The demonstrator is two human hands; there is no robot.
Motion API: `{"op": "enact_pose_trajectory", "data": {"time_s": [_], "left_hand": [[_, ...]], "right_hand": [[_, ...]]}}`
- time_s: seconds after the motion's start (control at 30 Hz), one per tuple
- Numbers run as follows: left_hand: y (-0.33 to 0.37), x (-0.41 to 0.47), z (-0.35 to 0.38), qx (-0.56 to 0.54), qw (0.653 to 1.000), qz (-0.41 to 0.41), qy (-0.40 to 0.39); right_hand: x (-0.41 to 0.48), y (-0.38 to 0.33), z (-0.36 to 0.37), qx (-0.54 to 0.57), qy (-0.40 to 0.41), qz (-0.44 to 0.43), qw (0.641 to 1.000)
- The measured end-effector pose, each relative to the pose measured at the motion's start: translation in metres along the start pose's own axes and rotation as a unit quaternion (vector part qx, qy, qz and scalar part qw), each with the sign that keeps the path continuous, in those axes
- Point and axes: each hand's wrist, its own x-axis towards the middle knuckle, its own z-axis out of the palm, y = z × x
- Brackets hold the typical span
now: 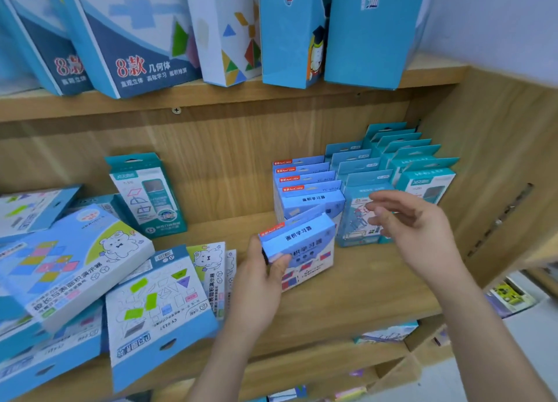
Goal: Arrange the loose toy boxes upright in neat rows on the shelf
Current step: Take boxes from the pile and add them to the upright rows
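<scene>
My left hand (259,283) grips a small blue and white toy box (302,247) by its left end, holding it upright on the wooden shelf (347,305). It stands in front of a row of like blue boxes (308,184). My right hand (413,220) hovers just right of it with fingers spread and relaxed, holding nothing, in front of a row of light blue hang-tab boxes (362,178). A third row of teal boxes (422,166) stands at the far right.
A messy pile of flat boxes (75,268) lies on the shelf's left half, and one teal box (148,193) leans on the back panel. Tall boxes (290,30) stand on the shelf above. The shelf's side wall (495,175) closes off the right.
</scene>
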Motion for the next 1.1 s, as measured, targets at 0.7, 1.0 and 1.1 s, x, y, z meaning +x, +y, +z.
{"op": "enact_pose_trajectory", "data": {"time_s": [0.7, 1.0, 1.1], "left_hand": [[0.016, 0.05, 0.077, 0.08, 0.985, -0.102, 0.11], [0.021, 0.047, 0.08, 0.119, 0.978, -0.126, 0.115], [0.02, 0.041, 0.077, 0.148, 0.977, -0.132, 0.081]], "right_hand": [[0.004, 0.073, 0.003, -0.084, -0.139, -0.06, 0.985], [0.014, 0.072, 0.001, -0.112, -0.184, -0.094, 0.972], [0.014, 0.07, -0.002, -0.11, -0.192, -0.1, 0.97]]}}
